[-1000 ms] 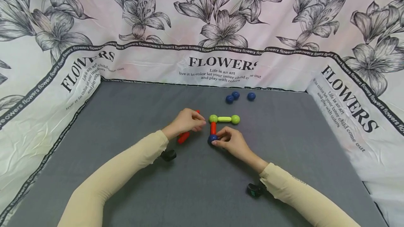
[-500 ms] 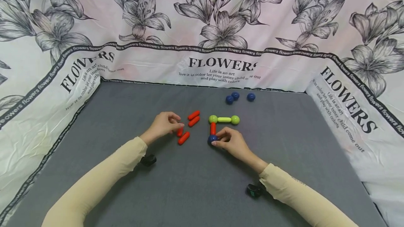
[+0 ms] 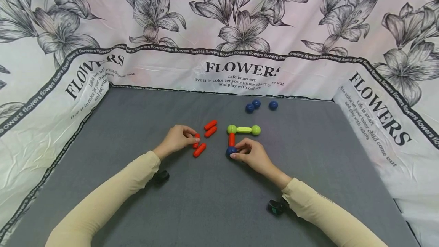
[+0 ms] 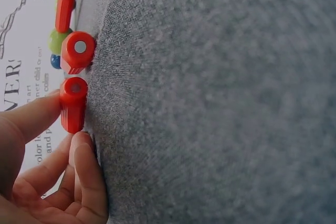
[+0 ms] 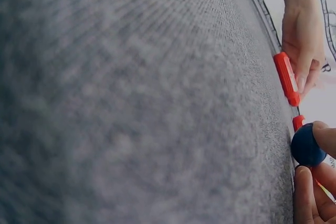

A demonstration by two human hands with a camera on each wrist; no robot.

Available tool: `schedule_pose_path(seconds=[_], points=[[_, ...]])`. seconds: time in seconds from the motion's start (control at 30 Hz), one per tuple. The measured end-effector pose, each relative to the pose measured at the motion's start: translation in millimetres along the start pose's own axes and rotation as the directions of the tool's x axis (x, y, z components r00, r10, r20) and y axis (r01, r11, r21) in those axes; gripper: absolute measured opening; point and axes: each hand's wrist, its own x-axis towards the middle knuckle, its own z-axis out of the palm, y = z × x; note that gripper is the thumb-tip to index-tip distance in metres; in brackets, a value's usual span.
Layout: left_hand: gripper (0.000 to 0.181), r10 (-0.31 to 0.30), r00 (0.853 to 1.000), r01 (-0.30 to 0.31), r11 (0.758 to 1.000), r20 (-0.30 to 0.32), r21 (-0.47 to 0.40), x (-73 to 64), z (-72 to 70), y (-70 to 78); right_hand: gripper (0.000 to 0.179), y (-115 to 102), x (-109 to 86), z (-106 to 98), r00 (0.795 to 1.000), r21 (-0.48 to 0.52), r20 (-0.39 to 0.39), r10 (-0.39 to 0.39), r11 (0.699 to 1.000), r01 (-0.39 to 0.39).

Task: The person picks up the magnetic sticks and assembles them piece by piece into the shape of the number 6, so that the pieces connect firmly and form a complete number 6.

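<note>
"Where was the blue ball (image 3: 230,150)?"

"On the grey cloth (image 3: 219,205), clamped in the right hand (image 3: 255,157). The head view half hid that grip; the right wrist view showed thumb (image 5: 326,139) and fingertips (image 5: 303,178) on opposite sides of it."

"Anything attached?"

"A joined red rod (image 3: 231,139) ran from its far side to a green ball (image 3: 231,129); a green rod (image 3: 244,129) led right from there to a second green ball (image 3: 255,130)."

"And the left hand (image 3: 175,140)?"

"Left of the blue ball, pinching a second red rod (image 4: 73,109). A loose rod (image 3: 199,150) lay just beside; only the left wrist view showed the pale disc (image 4: 80,46) on its end. Two further rods (image 3: 210,132) lay left of the blue ball and beyond it."

"Farther out?"

"Three more balls (image 3: 249,108), well beyond the blue ball, before a flowered sheet (image 3: 164,66)."
</note>
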Motion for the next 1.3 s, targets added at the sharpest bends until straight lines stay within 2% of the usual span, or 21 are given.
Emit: schedule_pose_path(seconds=[0.27,0.37,0.67,0.93,1.1,1.3], points=[[0.033,-0.011,1.0,0.011,1.0,-0.013,0.007,-0.3,2.4,2.3,0.027,-32,-13.6,-6,1.0,-0.014,0.005,-0.019,1.0,0.019],[0.033,-0.005,1.0,0.005,1.0,-0.022,0.007,-0.7,2.3,1.8,0.026,-38,-16.2,-8,1.0,-0.015,0.008,-0.024,1.0,0.024],[0.03,0.01,0.999,-0.01,1.0,-0.05,0.007,-2.4,1.3,3.1,0.029,-1,0.0,-2,1.0,-0.016,0.004,0.004,1.0,-0.004],[0.03,0.004,0.996,-0.013,0.995,-0.085,-0.098,-5.7,-1.7,12.0,0.029,2,0.3,-1,1.0,0.002,0.01,-0.009,1.0,0.009],[0.03,0.02,0.999,-0.027,0.985,-0.042,-0.168,-10.5,5.5,23.4,0.029,1,0.7,-2,1.0,0.003,0.01,-0.006,1.0,0.006],[0.029,0.044,0.999,-0.043,0.977,-0.003,-0.211,-22.3,22.1,35.5,0.031,3,1.4,-3,1.0,0.005,0.025,-0.014,1.0,0.014]])
